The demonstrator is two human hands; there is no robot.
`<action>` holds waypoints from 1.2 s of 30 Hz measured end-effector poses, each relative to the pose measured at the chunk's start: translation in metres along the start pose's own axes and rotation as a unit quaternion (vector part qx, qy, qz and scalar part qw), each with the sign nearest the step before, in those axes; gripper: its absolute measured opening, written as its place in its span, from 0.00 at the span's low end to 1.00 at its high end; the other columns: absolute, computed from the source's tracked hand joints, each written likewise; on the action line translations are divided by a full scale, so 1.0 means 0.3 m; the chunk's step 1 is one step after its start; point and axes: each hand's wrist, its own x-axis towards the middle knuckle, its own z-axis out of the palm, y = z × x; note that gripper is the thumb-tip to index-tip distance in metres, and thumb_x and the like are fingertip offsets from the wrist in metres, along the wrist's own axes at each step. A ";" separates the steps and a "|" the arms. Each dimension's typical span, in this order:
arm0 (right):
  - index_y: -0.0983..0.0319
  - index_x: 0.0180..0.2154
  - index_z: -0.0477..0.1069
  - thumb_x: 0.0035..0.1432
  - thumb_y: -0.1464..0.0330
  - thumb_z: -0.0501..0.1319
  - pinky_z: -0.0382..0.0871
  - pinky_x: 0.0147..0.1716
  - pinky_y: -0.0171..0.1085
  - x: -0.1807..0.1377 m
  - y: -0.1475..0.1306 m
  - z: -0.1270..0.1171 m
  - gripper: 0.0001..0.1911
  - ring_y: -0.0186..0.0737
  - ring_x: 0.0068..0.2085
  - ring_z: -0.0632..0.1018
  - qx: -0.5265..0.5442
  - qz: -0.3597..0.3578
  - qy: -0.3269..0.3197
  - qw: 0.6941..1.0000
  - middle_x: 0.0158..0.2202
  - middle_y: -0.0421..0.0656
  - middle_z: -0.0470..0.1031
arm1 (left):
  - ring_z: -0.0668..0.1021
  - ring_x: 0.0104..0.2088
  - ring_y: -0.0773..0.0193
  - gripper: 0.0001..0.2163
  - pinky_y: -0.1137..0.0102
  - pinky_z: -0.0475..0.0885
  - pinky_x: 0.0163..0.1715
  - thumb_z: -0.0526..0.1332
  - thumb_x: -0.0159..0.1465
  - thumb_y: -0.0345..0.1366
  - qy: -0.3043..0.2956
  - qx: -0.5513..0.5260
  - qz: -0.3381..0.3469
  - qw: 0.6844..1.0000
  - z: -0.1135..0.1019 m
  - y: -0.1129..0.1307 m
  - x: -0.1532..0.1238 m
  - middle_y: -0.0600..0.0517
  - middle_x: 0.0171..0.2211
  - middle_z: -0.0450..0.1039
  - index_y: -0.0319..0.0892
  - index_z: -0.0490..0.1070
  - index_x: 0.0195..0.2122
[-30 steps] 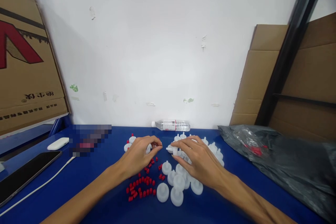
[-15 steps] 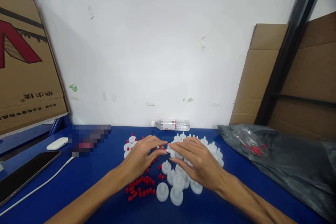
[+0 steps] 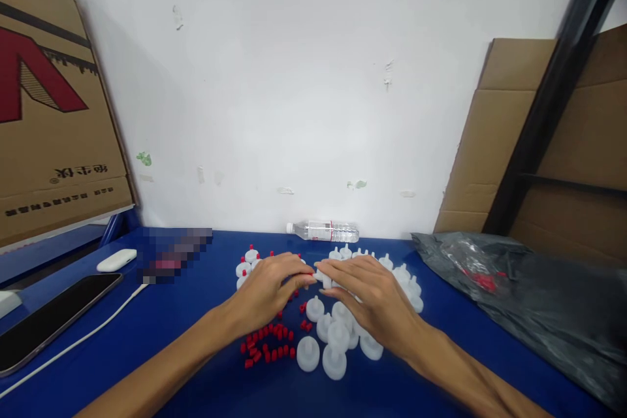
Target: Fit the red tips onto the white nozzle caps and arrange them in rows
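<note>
My left hand pinches a small red cap between thumb and fingertips, mostly hidden by them. In my right hand is a white nozzle lid, lying on its side with its spout toward the left fingertips. The red cap meets the spout tip. Below and right of my hands stand several white nozzle lids, spouts up. Loose red caps lie scattered below my left hand. Behind that hand stand white lids with red caps on their spouts, partly covered.
A clear plastic bottle lies against the wall. At left are a phone, a white case and a white cable. A dark plastic bag covers the right side, with a clear bag of red pieces on it.
My hands have come together: the left fingertips have closed in with the red cap at the spout of the lid in my right hand. The whole view has shifted slightly.
</note>
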 end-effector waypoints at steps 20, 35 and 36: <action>0.60 0.47 0.74 0.71 0.70 0.56 0.67 0.52 0.51 0.004 0.038 -0.018 0.09 0.46 0.50 0.79 -0.039 0.078 -0.023 0.996 0.48 0.46 0.81 | 0.70 0.46 0.55 0.10 0.64 0.69 0.42 0.57 0.71 0.30 -0.062 0.207 0.013 0.976 -0.036 -0.077 -0.010 0.47 0.45 0.73 0.44 0.75 0.50; 0.60 0.46 0.75 0.71 0.71 0.54 0.67 0.53 0.52 0.007 0.037 -0.025 0.10 0.47 0.51 0.79 -0.035 0.084 -0.035 0.995 0.47 0.47 0.81 | 0.71 0.43 0.55 0.04 0.64 0.67 0.41 0.62 0.68 0.28 -0.118 0.197 -0.002 0.973 0.011 -0.064 -0.015 0.48 0.39 0.74 0.41 0.75 0.36; 0.60 0.46 0.75 0.71 0.71 0.54 0.67 0.52 0.52 0.007 0.038 -0.025 0.10 0.47 0.50 0.79 -0.035 0.083 -0.034 0.995 0.47 0.47 0.81 | 0.71 0.43 0.55 0.04 0.63 0.67 0.42 0.61 0.68 0.28 -0.110 0.197 -0.006 0.974 0.011 -0.058 -0.013 0.48 0.39 0.74 0.41 0.74 0.37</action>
